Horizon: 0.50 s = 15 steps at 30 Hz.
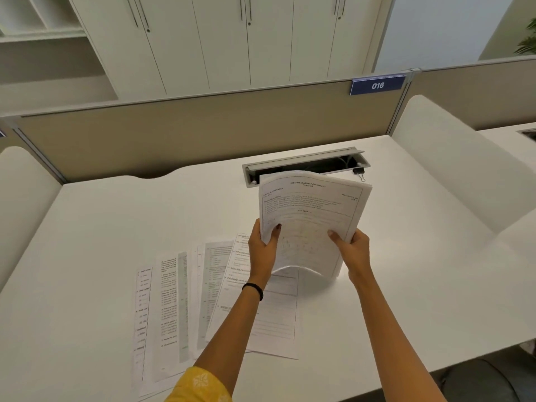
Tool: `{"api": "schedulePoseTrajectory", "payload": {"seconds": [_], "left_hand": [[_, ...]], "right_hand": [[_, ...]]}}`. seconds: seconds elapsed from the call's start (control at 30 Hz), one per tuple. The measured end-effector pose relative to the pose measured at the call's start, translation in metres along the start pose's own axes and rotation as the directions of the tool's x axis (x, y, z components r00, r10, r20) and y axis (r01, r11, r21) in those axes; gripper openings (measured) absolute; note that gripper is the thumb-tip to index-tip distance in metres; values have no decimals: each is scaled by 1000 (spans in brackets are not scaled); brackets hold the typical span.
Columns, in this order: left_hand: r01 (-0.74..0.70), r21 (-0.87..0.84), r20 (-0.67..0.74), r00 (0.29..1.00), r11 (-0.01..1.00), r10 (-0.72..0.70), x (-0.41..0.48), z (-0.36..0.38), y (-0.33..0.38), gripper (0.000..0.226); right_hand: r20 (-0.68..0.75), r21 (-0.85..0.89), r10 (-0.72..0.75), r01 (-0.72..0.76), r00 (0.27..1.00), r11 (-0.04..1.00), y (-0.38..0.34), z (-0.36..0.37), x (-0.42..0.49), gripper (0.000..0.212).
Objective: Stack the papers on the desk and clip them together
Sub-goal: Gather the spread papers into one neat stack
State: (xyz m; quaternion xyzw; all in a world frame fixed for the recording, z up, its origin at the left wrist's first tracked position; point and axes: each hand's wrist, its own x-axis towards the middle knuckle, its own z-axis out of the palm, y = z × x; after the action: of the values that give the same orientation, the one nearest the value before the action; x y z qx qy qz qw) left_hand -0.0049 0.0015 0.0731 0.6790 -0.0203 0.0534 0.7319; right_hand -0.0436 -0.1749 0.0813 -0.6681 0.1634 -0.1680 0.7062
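I'm gripping the paper stack (310, 210) with left hand (262, 250) and right hand (352, 250), frame centre; its bowing bottom edge may be skewing the sheets.

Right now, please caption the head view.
Left hand and right hand grip upright exam papers; binder clip lies beyond.

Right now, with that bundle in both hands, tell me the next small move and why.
Probably tap the bundle on the desk, lower edge down, to square it. The left hand and right hand grip it upright, its top edges staggered. More loose sheets lie fanned at the left, so the clip by the cable slot can wait.
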Motion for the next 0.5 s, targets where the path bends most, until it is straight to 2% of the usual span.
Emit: {"api": "schedulePoseTrajectory", "payload": {"seconds": [0.17, 0.3, 0.5], "left_hand": [[-84, 19, -38, 996, 996, 85, 5, -5, 10, 19], [-67, 53, 24, 998, 996, 66, 4, -11, 1, 12], [-9, 87, 23, 1000, 996, 7, 3, -9, -6, 27]], "right_hand": [[17, -1, -19, 19, 1000, 1000, -10, -7, 4, 14], [26, -14, 3, -3, 1000, 1000, -6, -12, 2, 17], [9, 0, -17, 17, 1000, 1000, -8, -11, 0, 10]]}}
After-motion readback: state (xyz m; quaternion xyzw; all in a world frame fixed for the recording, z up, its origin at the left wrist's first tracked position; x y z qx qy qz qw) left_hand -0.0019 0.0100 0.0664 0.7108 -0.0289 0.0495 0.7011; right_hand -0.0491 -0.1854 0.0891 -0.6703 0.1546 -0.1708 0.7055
